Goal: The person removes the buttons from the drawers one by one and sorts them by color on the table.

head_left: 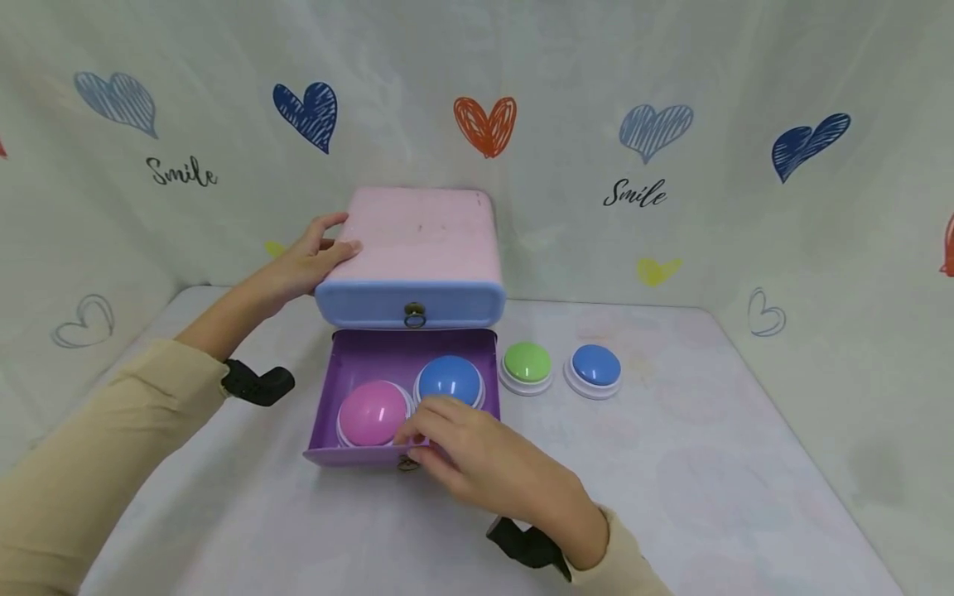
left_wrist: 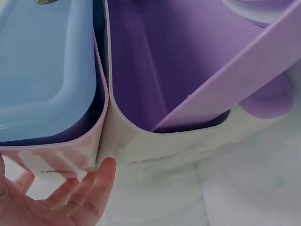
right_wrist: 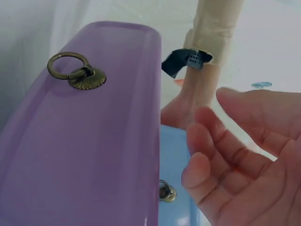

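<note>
My left hand [head_left: 307,255] rests against the left side of a two-tier drawer box [head_left: 425,232] with a pink top, its thumb over the top edge. In the left wrist view the fingers [left_wrist: 99,186] lie fairly straight along the side. The purple lower drawer [head_left: 322,414] is pulled out. It holds a pink dome button [head_left: 373,412] and a blue dome button [head_left: 450,378], both on white bases. My right hand [head_left: 484,455] hovers at the drawer's front edge, fingers loosely bent and nothing between them. A brass ring pull [right_wrist: 68,66] hangs on that front.
The upper blue drawer [head_left: 350,305] is closed, with its own ring pull [head_left: 415,315]. Right of the box, a green dome button [head_left: 527,362] and a smaller blue one [head_left: 596,365] sit on the white table [head_left: 708,463]. A curtain [head_left: 551,50] printed with hearts hangs behind.
</note>
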Tool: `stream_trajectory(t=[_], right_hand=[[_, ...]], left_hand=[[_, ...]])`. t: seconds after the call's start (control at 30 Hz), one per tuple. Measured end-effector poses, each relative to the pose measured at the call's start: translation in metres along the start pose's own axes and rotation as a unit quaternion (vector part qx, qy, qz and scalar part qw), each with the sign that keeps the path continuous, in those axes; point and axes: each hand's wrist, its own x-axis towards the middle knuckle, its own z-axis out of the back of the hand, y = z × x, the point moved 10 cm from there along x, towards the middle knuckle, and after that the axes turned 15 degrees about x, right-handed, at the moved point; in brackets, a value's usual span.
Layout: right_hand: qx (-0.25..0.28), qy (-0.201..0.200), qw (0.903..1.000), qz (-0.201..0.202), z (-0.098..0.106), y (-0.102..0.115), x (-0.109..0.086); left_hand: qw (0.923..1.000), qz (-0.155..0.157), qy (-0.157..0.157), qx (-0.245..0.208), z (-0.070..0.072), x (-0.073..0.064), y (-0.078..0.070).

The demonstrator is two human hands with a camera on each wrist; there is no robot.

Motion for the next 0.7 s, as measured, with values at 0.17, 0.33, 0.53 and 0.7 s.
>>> stream_trajectory(t=[0.17, 0.33, 0.53, 0.7], right_hand=[[-0.014, -0.013, 0.9998, -0.010, 0.001, -0.007, 0.009], [-0.028, -0.008, 0.9992, -0.026, -0.001, -0.014, 0.018], [-0.042, 0.031, 0.9972, -0.054, -0.011, -0.026, 0.027], [-0.052, 0.081, 0.9892, -0.110, -0.024, -0.044, 0.033]], left_hand=[[1.0000, 0.000, 0.000, -0.004, 0.000, -0.001, -0.001], [1.0000, 0.004, -0.006, -0.001, 0.000, -0.002, 0.000], [1.0000, 0.001, -0.007, -0.003, 0.001, -0.002, 0.000], [1.0000, 0.000, -0.005, -0.006, 0.001, -0.002, 0.000]])
